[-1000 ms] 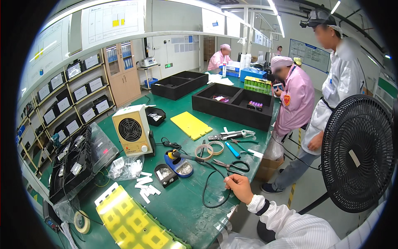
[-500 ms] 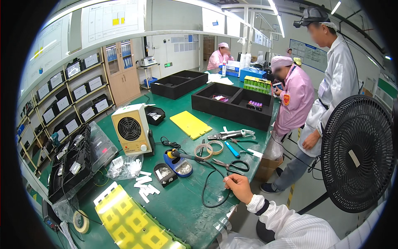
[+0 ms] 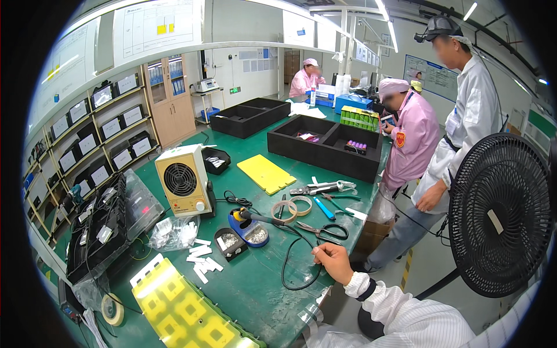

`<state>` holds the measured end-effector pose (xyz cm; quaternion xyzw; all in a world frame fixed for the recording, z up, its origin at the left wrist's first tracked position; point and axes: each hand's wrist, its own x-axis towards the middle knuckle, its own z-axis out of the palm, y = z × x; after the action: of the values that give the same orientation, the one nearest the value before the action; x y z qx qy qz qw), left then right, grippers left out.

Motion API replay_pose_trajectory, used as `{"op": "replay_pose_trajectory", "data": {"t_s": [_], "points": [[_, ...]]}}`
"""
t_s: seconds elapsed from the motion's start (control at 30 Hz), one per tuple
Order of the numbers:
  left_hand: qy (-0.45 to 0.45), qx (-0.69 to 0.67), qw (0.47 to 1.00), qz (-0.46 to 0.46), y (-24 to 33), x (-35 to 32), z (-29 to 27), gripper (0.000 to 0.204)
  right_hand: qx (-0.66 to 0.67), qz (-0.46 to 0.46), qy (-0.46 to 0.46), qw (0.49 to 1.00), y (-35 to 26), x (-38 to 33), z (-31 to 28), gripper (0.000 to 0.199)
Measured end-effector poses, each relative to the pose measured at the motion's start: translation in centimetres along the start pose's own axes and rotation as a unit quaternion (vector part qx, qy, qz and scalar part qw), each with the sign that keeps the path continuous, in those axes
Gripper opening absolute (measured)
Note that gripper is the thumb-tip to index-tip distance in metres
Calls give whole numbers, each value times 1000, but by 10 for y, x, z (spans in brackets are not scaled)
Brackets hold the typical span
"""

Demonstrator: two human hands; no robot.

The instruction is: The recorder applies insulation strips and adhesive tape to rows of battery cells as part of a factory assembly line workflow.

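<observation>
Soldering-iron cord [image 3: 296, 289] is lying in a loose black loop near the right-hand edge of the green worktop [image 3: 267, 298], at about eight o'clock from the right hand [image 3: 332, 263]. Thumb and forefinger of that hand are pinching the cord, whereas the left hand is lying outside the view (so the state of its fingers cannot be told). At ten o'clock from the right hand, the soldering iron [image 3: 264, 218] is resting in its blue stand [image 3: 238, 227]; a black bin [image 3: 236, 254] of small silvery pieces is sitting just beside the stand, a little past nine. Scissors [image 3: 318, 231] are lying at about twelve, their blades pointing toward the cord.

Several risks are presenting themselves, as judged from this arrangement. A sharp tug could pull the iron from its stand, since the cord is running directly to the handle; a falling tip, if hot, could mark the worktop or tip against the bin. Careless drawing of the slack could also catch the cord on the scissor blades and nick its insulation.
</observation>
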<state>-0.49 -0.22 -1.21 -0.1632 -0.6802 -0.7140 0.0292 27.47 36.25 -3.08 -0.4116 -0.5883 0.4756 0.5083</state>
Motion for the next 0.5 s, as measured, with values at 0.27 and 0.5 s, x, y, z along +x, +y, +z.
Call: {"op": "replay_pose_trajectory", "data": {"t_s": [0.27, 0.5], "points": [[1, 19, 1000, 18, 8, -1, 4, 50, -2, -6, 1, 1000, 1, -1, -1, 22], [-9, 45, 999, 25, 9, 0, 3, 51, 6, -7, -1, 1000, 1, 0, 0, 22]]}}
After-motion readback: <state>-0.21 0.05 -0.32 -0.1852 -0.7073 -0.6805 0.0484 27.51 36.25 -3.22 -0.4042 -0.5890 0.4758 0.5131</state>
